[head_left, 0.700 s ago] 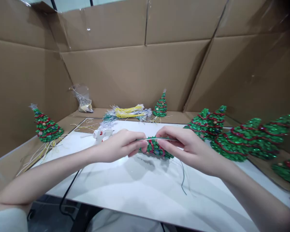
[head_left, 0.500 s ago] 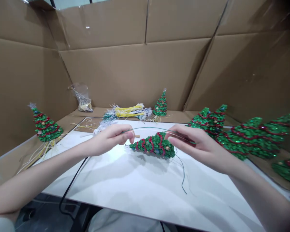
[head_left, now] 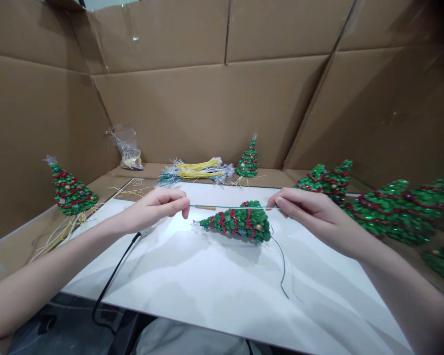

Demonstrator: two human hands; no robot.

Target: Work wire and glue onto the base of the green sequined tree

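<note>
A thin green wire (head_left: 231,207) runs nearly straight between my two hands, above the white tabletop. My left hand (head_left: 166,203) pinches its left end between thumb and fingers. My right hand (head_left: 299,204) pinches it farther right, fingers closed. Just below and behind the wire, a small decorated Christmas tree (head_left: 237,223) lies on its side, its star tip pointing left. Another dark wire (head_left: 282,266) trails from the tree's base toward the front. A thin brown stick (head_left: 206,207) shows beside the left end of the taut wire.
Bundled yellow, white and green wires (head_left: 196,170) lie at the back. Small trees stand at the left (head_left: 72,192), at the back (head_left: 247,160) and in a group at the right (head_left: 395,212). A plastic bag (head_left: 128,150) sits back left. Cardboard walls (head_left: 170,108) enclose the table; a black cable (head_left: 113,276) hangs over its front edge.
My hands have moved apart, the left one leftward and the right one rightward. The wire between them, bowed upward before, is now pulled nearly straight. The lying tree has stayed in place.
</note>
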